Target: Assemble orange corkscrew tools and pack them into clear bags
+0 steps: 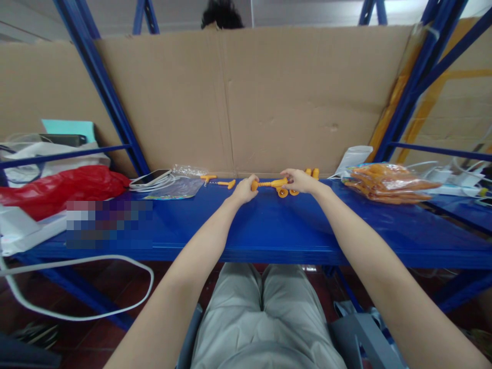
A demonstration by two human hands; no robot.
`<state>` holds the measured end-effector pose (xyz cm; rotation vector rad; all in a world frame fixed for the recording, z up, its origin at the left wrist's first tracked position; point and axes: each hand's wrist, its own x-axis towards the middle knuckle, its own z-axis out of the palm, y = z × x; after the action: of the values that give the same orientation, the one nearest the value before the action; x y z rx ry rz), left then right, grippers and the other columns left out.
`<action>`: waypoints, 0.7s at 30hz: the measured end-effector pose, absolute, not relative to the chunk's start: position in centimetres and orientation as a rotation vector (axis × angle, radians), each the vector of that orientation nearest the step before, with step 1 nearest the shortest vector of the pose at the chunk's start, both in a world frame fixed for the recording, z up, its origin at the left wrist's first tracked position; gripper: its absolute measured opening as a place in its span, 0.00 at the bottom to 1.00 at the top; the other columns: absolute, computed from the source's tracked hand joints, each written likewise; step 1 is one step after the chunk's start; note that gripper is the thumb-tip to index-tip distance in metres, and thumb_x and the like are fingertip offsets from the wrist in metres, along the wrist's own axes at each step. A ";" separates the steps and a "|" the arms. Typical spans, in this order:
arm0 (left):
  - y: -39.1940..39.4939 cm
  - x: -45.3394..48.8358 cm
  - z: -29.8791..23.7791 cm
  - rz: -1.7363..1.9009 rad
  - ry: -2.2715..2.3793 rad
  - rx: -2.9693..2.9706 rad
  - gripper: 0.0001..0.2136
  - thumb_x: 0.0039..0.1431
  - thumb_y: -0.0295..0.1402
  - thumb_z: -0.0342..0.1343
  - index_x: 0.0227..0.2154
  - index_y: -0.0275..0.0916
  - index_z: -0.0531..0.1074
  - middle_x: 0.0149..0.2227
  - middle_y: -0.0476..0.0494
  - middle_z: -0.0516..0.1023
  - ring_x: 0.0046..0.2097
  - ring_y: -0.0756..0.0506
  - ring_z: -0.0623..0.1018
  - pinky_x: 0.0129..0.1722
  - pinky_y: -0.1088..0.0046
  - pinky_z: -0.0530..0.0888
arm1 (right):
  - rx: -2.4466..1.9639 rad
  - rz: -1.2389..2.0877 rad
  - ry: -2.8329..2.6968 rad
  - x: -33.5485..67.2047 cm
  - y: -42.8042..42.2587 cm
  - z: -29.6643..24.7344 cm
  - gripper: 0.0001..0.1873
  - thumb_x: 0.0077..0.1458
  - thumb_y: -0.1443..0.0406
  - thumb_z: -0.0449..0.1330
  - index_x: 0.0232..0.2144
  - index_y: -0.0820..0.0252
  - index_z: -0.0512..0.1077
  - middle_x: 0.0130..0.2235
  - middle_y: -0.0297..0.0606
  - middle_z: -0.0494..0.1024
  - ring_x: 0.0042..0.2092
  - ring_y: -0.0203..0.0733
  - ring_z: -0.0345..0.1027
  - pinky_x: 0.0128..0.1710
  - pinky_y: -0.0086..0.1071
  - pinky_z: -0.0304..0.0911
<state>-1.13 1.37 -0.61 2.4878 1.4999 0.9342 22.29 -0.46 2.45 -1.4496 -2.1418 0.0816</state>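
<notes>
Between my hands, above the blue shelf top, is an orange plastic part with a ribbed, screw-like shaft (265,184). My left hand (243,190) is closed on its rounded left end. Fingers of my right hand (302,180) close around its wider right end; some of that end is hidden by the hand. Just below and beside the right hand are orange wheel-like discs (283,192). Behind that hand stand orange rounded pieces (312,173). Left of my left hand lie two small T-handled tools with orange handles, one nearer (231,184) and one farther (208,178).
A clear plastic packet (179,188), a phone (154,177) and white cables lie to the left, beyond them a red bag (65,187). At right is a clear bag of orange pieces (388,182). Cardboard (300,102) walls the back; blue posts (103,82) frame both sides.
</notes>
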 end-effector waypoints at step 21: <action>1.2 -0.8 -0.4 0.987 1.448 2.416 0.15 0.51 0.21 0.58 0.43 0.38 0.70 0.36 0.47 0.78 0.38 0.48 0.78 0.43 0.72 0.72 | -1.270 0.578 -1.996 24.2 0.6 1.7 0.21 0.49 0.66 0.67 0.47 0.59 0.71 0.42 0.40 0.79 0.39 0.38 0.75 0.42 0.36 0.71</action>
<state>-0.77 1.19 -0.44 2.4160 1.4482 0.9868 24.22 0.58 1.69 -1.2698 -1.9958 0.5778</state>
